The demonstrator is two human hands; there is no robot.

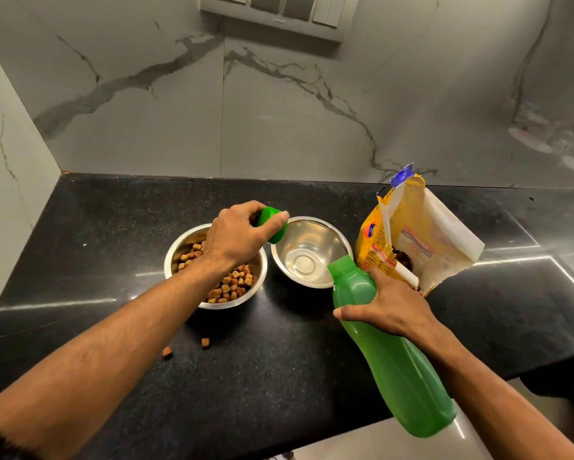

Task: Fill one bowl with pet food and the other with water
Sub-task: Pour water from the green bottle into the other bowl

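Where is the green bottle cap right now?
In the head view, the green cap is in the left hand, above the gap between the two steel bowls.

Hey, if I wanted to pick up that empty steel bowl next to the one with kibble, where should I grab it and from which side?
Probably pinch the rim of the empty steel bowl at its near edge, coming from above and in front. Its walls curve smoothly inward with no handle, so the thin rolled lip is the only graspable part. The kibble bowl crowds its left and the pet food bag its right.

home kitchen | black granite counter [279, 376] | marble-look wall tiles [279, 111] | switch panel [275, 11]
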